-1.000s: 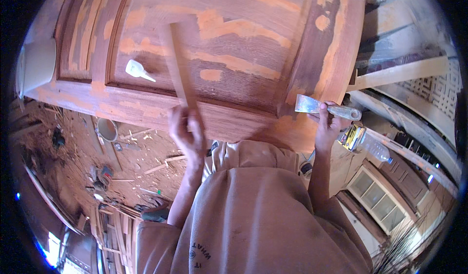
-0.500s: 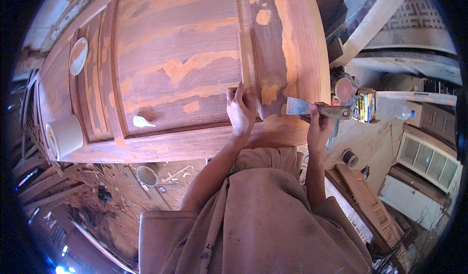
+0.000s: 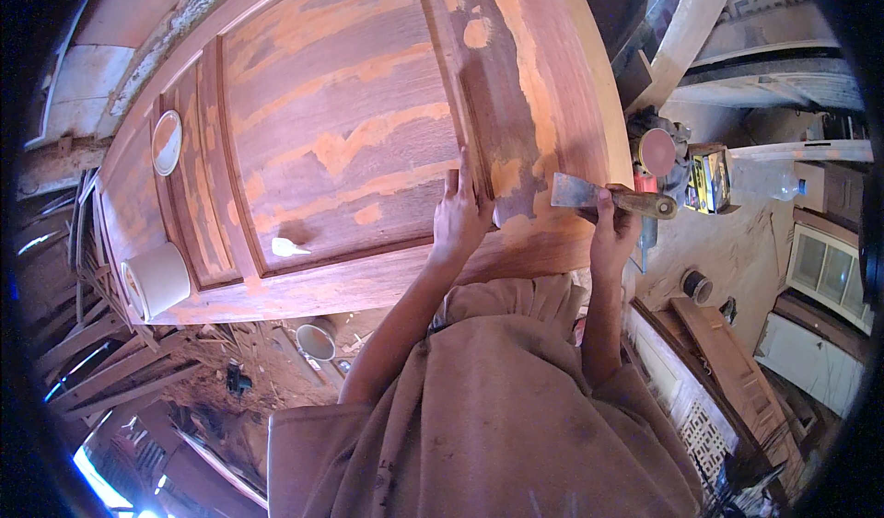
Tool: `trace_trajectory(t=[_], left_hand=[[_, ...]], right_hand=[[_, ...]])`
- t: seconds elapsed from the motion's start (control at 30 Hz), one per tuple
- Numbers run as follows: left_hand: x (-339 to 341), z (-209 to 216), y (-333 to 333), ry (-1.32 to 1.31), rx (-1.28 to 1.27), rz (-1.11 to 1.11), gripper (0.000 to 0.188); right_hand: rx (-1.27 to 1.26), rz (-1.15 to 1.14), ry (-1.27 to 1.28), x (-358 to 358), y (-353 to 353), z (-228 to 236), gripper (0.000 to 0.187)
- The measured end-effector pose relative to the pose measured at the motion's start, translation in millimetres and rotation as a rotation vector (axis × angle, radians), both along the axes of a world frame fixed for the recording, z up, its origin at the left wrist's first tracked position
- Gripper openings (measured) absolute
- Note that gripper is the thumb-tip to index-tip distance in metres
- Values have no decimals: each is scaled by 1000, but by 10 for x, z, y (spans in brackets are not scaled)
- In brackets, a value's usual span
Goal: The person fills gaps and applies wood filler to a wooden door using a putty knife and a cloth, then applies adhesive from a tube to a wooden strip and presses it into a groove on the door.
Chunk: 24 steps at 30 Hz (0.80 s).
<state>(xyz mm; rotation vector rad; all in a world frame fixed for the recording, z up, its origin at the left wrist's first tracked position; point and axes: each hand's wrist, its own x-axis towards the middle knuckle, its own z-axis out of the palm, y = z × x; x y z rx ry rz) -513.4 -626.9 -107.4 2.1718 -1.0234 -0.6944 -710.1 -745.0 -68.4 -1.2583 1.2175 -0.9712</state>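
A large wooden panel door [image 3: 359, 85] with orange filler patches lies flat in front of me. My left hand [image 3: 460, 223] rests at the moulding on the right edge of the big panel, index finger stretched along it, the others partly bent or hidden. My right hand [image 3: 612, 237] is closed around a putty knife [image 3: 649, 203], its wide metal blade pointing left over the door's near right corner. On the panel to the left lies a small white spreader [image 3: 289, 247]. Farther left are a white bucket [image 3: 161, 283] on its side and a round lid [image 3: 167, 143] with orange filler.
Past the door's right edge sit a pink sanding disc [image 3: 657, 152], a yellow and black box [image 3: 707, 179] and a clear plastic bottle [image 3: 783, 186]. A round container [image 3: 315, 341] stands on the littered floor below. Wooden door pieces [image 3: 727, 343] lie at the lower right.
My left index finger has straightened along the moulding. The pale strip seen there before no longer shows. The putty knife stays in my right hand, and the whole view has shifted slightly.
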Motion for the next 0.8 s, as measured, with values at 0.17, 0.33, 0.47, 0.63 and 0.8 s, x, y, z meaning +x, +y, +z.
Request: trace_trajectory(t=[0.17,0.33,0.47,0.63,0.8], left_hand=[[-33,9,61,99,-16,-55,85],[-72,33,49,97,-95,-73,85],[-94,57,29,190,-45,-60,84],[-114,85,34,223,-74,-43,81],[-192,-174,154,30,-138,-4,71]], right_hand=[[54,-19,-30,61,35,57,23],[33,-27,-55,33,40,-6,23],[48,-54,-97,24,55,-12,22],[77,-36,-100,-11,50,-48,21],[-26,84,-13,183,107,-171,22]])
